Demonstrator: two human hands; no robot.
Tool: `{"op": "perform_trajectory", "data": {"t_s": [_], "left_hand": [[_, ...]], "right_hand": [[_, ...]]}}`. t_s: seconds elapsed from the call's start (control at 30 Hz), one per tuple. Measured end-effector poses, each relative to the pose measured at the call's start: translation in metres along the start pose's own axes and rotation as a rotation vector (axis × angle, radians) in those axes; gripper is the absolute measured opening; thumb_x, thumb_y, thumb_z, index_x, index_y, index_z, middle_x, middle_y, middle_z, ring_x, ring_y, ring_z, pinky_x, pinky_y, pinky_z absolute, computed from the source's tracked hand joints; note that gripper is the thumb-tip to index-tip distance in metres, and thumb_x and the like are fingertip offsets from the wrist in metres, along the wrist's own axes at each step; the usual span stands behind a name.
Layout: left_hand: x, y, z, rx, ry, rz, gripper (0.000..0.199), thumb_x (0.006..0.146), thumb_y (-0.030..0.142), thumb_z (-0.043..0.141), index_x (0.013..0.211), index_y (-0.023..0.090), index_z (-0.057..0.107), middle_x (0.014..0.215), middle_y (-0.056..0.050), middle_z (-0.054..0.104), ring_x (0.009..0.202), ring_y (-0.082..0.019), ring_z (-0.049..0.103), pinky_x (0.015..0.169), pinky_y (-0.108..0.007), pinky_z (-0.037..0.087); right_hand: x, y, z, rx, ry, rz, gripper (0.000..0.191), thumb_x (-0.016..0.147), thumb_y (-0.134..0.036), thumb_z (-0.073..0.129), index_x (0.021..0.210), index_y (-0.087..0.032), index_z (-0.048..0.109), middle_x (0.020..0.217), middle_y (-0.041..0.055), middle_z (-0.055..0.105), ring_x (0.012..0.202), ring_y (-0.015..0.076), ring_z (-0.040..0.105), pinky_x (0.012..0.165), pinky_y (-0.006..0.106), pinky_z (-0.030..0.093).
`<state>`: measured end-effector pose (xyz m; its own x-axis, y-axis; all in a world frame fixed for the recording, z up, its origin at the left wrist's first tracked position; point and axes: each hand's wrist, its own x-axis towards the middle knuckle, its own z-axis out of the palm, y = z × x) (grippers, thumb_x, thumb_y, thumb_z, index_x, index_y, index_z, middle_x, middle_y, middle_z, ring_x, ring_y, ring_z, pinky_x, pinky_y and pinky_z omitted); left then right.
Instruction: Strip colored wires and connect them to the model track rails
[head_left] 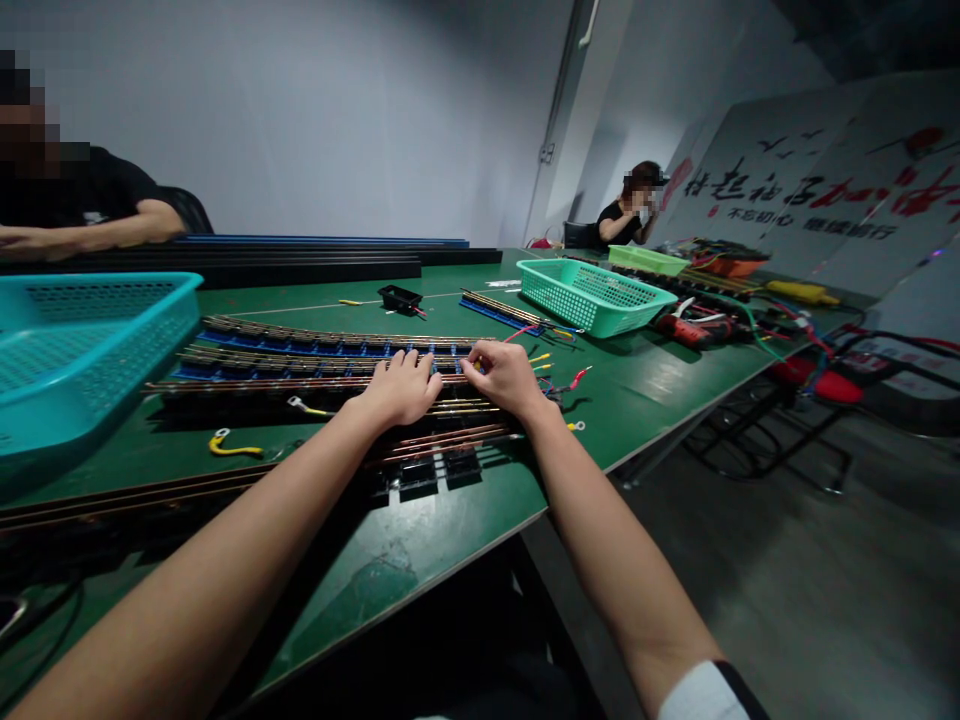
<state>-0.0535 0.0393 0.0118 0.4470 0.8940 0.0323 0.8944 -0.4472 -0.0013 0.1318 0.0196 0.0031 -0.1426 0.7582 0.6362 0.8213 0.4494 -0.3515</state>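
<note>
Several long strips with metal rails on blue holders (300, 343) lie across the green table, beside strips on black holders (420, 475). My left hand (403, 388) rests on the rails near the middle, palm down with its fingers spread. Just right of it, my right hand (501, 375) is bent over the right part of the blue strips, thumb and index finger pinched together. Whatever sits between those fingertips is too small to make out. Wires with red and yellow sleeves (580, 378) stick out beyond my right hand. A yellow lead with a ring lug (234, 446) lies at the left.
A blue basket (97, 365) stands at the left, a green basket (592, 295) at the back right, with red-handled pliers (694, 328) beside it. Black rails (300, 268) lie along the far edge. One person sits at the far left, another at the back right.
</note>
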Motion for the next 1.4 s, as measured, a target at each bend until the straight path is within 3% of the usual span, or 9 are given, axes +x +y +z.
{"op": "perform_trajectory", "data": {"t_s": [0.1, 0.3, 0.37, 0.47, 0.7, 1.0, 1.1, 1.23, 1.4], "left_hand": [[0.000, 0.000, 0.000, 0.001, -0.003, -0.005, 0.065, 0.101, 0.043, 0.017, 0.154, 0.010, 0.034, 0.158, -0.020, 0.037, 0.146, -0.036, 0.034, 0.115, -0.054, 0.033], [0.000, 0.000, -0.001, 0.004, -0.016, -0.002, 0.064, 0.101, 0.043, 0.017, 0.154, 0.011, 0.035, 0.158, -0.019, 0.038, 0.146, -0.034, 0.035, 0.116, -0.052, 0.032], [0.001, -0.001, 0.000, 0.006, -0.011, 0.000, 0.064, 0.101, 0.043, 0.017, 0.154, 0.010, 0.035, 0.157, -0.019, 0.039, 0.145, -0.035, 0.035, 0.115, -0.052, 0.033], [0.001, -0.001, 0.000, 0.011, -0.008, 0.000, 0.064, 0.101, 0.042, 0.017, 0.154, 0.009, 0.034, 0.158, -0.020, 0.038, 0.146, -0.036, 0.035, 0.115, -0.053, 0.033], [0.000, 0.000, -0.002, 0.006, -0.020, -0.009, 0.065, 0.102, 0.042, 0.016, 0.156, 0.010, 0.031, 0.160, -0.019, 0.034, 0.148, -0.036, 0.031, 0.116, -0.052, 0.031], [0.001, -0.001, 0.000, 0.008, -0.008, 0.000, 0.064, 0.101, 0.041, 0.017, 0.154, 0.009, 0.034, 0.158, -0.020, 0.038, 0.146, -0.036, 0.034, 0.114, -0.054, 0.033], [0.002, -0.002, 0.002, 0.008, 0.004, 0.007, 0.065, 0.101, 0.042, 0.017, 0.153, 0.008, 0.035, 0.156, -0.020, 0.040, 0.144, -0.036, 0.036, 0.113, -0.054, 0.035], [0.002, -0.002, 0.002, 0.002, 0.007, 0.010, 0.065, 0.101, 0.041, 0.016, 0.154, 0.008, 0.034, 0.157, -0.020, 0.039, 0.144, -0.037, 0.036, 0.113, -0.054, 0.034], [0.002, -0.002, 0.002, 0.002, 0.006, 0.010, 0.065, 0.100, 0.042, 0.017, 0.153, 0.009, 0.036, 0.155, -0.020, 0.041, 0.144, -0.037, 0.037, 0.113, -0.055, 0.035]], "right_hand": [[0.001, 0.002, -0.007, 0.062, 0.237, 0.106, 0.018, 0.085, -0.032, 0.066, 0.073, -0.019, 0.068, 0.067, 0.0013, 0.066, 0.060, 0.0123, 0.054, 0.063, 0.025, 0.039], [-0.004, 0.003, -0.032, 0.222, 0.853, 0.395, 0.028, 0.084, -0.044, 0.066, 0.077, -0.016, 0.068, 0.062, -0.0008, 0.062, 0.055, 0.0120, 0.053, 0.059, 0.026, 0.043], [-0.009, -0.001, -0.040, 0.238, 0.981, 0.414, 0.028, 0.083, -0.043, 0.067, 0.074, -0.016, 0.066, 0.060, -0.0019, 0.059, 0.054, 0.0114, 0.052, 0.057, 0.026, 0.043], [-0.021, -0.010, -0.046, 0.237, 1.074, 0.401, 0.027, 0.082, -0.041, 0.068, 0.073, -0.016, 0.065, 0.058, -0.0027, 0.057, 0.052, 0.0109, 0.050, 0.054, 0.025, 0.041], [-0.040, -0.022, -0.050, 0.109, 1.049, 0.455, 0.028, 0.082, -0.043, 0.069, 0.073, -0.016, 0.067, 0.058, -0.0020, 0.058, 0.052, 0.0120, 0.051, 0.054, 0.026, 0.042], [-0.024, -0.006, -0.043, 0.022, 0.895, 0.437, 0.026, 0.083, -0.041, 0.065, 0.071, -0.018, 0.064, 0.063, -0.0001, 0.062, 0.056, 0.0138, 0.055, 0.062, 0.029, 0.044], [-0.021, 0.002, -0.037, 0.030, 0.833, 0.464, 0.021, 0.082, -0.038, 0.064, 0.074, -0.019, 0.062, 0.065, -0.0013, 0.059, 0.057, 0.0132, 0.053, 0.063, 0.029, 0.045], [-0.025, 0.007, -0.033, 0.001, 0.862, 0.468, 0.016, 0.080, -0.033, 0.061, 0.087, -0.019, 0.064, 0.067, -0.0038, 0.051, 0.057, 0.0121, 0.047, 0.061, 0.027, 0.043], [-0.028, 0.002, -0.033, -0.008, 0.825, 0.438, 0.013, 0.080, -0.032, 0.061, 0.082, -0.020, 0.063, 0.055, -0.0080, 0.042, 0.048, 0.0107, 0.041, 0.055, 0.025, 0.038]]}}
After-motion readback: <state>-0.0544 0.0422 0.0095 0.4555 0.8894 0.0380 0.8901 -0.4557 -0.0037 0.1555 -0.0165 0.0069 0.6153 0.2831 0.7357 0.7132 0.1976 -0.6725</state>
